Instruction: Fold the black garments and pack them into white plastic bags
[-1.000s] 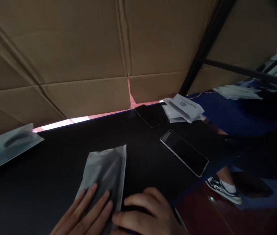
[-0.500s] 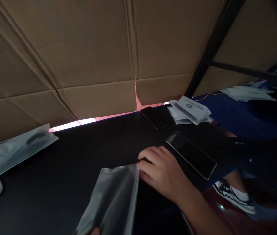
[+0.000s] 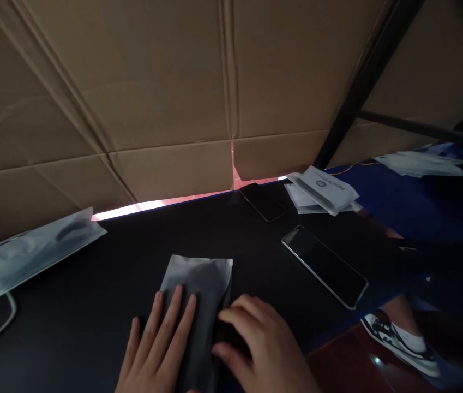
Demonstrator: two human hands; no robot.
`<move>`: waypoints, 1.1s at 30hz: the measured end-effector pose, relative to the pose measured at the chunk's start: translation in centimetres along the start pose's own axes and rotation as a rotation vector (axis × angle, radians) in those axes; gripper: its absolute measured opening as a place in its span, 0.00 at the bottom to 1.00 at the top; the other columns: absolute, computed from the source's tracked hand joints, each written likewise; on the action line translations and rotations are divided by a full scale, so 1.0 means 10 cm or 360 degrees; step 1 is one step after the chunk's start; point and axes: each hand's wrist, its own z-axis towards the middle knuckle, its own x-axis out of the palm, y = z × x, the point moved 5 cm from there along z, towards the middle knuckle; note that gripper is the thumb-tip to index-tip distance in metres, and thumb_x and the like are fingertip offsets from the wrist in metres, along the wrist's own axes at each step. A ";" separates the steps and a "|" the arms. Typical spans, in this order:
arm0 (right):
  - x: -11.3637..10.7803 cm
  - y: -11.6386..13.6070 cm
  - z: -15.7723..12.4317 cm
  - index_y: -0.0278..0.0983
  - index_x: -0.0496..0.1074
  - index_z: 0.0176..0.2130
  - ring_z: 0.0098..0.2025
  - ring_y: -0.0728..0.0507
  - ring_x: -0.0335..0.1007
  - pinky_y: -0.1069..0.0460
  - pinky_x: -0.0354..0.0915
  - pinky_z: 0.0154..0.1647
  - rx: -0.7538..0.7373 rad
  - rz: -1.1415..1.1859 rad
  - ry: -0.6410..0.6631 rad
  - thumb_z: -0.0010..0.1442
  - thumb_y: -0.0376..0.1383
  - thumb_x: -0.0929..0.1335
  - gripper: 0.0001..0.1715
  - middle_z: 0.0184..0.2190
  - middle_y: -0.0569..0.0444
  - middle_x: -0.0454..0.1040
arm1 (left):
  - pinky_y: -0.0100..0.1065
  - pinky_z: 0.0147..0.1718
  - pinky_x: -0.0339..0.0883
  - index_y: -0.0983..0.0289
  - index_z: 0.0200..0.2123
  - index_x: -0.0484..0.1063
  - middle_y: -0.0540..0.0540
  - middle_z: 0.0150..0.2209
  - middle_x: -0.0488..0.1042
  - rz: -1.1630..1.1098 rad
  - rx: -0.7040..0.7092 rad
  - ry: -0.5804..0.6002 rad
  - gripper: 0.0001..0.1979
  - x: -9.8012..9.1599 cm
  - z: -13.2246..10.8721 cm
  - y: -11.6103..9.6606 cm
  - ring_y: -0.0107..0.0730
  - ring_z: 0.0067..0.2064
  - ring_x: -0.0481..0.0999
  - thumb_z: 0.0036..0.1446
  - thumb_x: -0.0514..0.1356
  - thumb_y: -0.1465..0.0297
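A frosted zip bag (image 3: 198,270) lies on the black tabletop in front of me, its slider end pointing away and a white slider at its far right corner. My left hand (image 3: 155,349) rests flat on the bag with its fingers spread. At the bag's right edge is my right hand (image 3: 262,344), fingers curved and the thumb apart from the forefinger. Its fingertips are close to or touching that edge; I cannot tell which. Nothing shows between them. The near end of the bag is hidden by my hands and the frame edge.
Two dark-screened phones, a near phone (image 3: 325,267) and a far phone (image 3: 262,201), lie to the right. Beyond them are printed white pouches (image 3: 325,188). Another frosted bag (image 3: 38,256) and a white cable (image 3: 4,322) lie left. A cardboard wall (image 3: 166,82) stands behind; a person's shoe (image 3: 403,344) shows below right.
My left hand has come up from the lower edge and spread over the bag. My right hand has moved from the slider corner down along the right edge. The view has shifted slightly.
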 end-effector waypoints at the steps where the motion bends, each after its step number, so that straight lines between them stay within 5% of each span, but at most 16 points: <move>1: 0.04 0.03 -0.01 0.46 0.77 0.54 0.48 0.39 0.80 0.43 0.75 0.51 -0.0046 0.0007 0.0028 0.63 0.27 0.75 0.23 0.49 0.57 0.81 | 0.77 0.54 0.75 0.57 0.81 0.46 0.66 0.78 0.59 -0.0030 -0.0014 -0.0001 0.42 0.03 0.01 0.01 0.70 0.78 0.57 0.73 0.33 0.42; 6: 0.12 0.13 0.00 0.50 0.70 0.68 0.58 0.39 0.78 0.44 0.75 0.61 -0.0148 0.0208 0.0054 0.64 0.27 0.72 0.38 0.61 0.56 0.78 | 0.73 0.53 0.78 0.56 0.81 0.42 0.66 0.77 0.60 -0.0128 -0.0116 -0.0049 0.37 -0.02 0.01 0.03 0.66 0.76 0.62 0.76 0.39 0.48; 11: 0.09 0.02 -0.04 0.44 0.76 0.58 0.55 0.36 0.79 0.42 0.81 0.54 0.0033 0.0137 -0.0194 0.65 0.31 0.74 0.23 0.60 0.46 0.75 | 0.73 0.50 0.80 0.59 0.81 0.40 0.68 0.76 0.62 -0.0070 -0.0068 -0.0088 0.36 -0.16 0.07 -0.05 0.68 0.74 0.65 0.76 0.46 0.58; 17: 0.10 0.09 0.01 0.47 0.63 0.74 0.73 0.24 0.64 0.31 0.74 0.65 0.0106 0.0104 -0.0117 0.57 0.30 0.79 0.53 0.76 0.41 0.57 | 0.77 0.56 0.74 0.57 0.81 0.37 0.67 0.76 0.61 -0.0078 -0.0057 0.0076 0.36 -0.24 0.14 -0.16 0.68 0.75 0.63 0.77 0.45 0.55; 23: 0.12 0.25 0.18 0.44 0.81 0.52 0.69 0.32 0.69 0.34 0.71 0.69 0.0048 0.0252 -0.0185 0.57 0.18 0.71 0.30 0.69 0.46 0.69 | 0.75 0.55 0.75 0.56 0.81 0.37 0.67 0.78 0.58 -0.0075 -0.0035 0.0076 0.41 -0.21 0.10 -0.09 0.68 0.76 0.60 0.75 0.49 0.50; 25: 0.06 0.20 0.20 0.42 0.81 0.44 0.68 0.35 0.70 0.39 0.72 0.68 0.0037 0.0368 -0.0208 0.58 0.19 0.72 0.21 0.66 0.48 0.72 | 0.75 0.51 0.78 0.55 0.81 0.37 0.66 0.76 0.61 -0.0030 -0.0062 0.0069 0.40 -0.19 0.09 0.00 0.69 0.73 0.66 0.75 0.50 0.53; 28: -0.14 -0.05 0.15 0.42 0.80 0.46 0.66 0.36 0.72 0.40 0.73 0.68 0.0064 0.0395 -0.0251 0.65 0.28 0.73 0.12 0.64 0.47 0.72 | 0.77 0.50 0.77 0.50 0.81 0.37 0.65 0.73 0.67 0.0031 -0.0159 0.0083 0.41 -0.18 -0.02 0.30 0.69 0.69 0.72 0.73 0.53 0.56; 33: -0.46 -0.53 0.00 0.45 0.78 0.54 0.68 0.30 0.71 0.30 0.73 0.66 0.0070 -0.0164 -0.0203 0.75 0.38 0.68 0.12 0.64 0.45 0.73 | 0.80 0.60 0.62 0.42 0.78 0.51 0.53 0.73 0.70 -0.0115 -0.0487 0.0059 0.38 -0.29 -0.46 1.22 0.68 0.72 0.64 0.70 0.61 0.57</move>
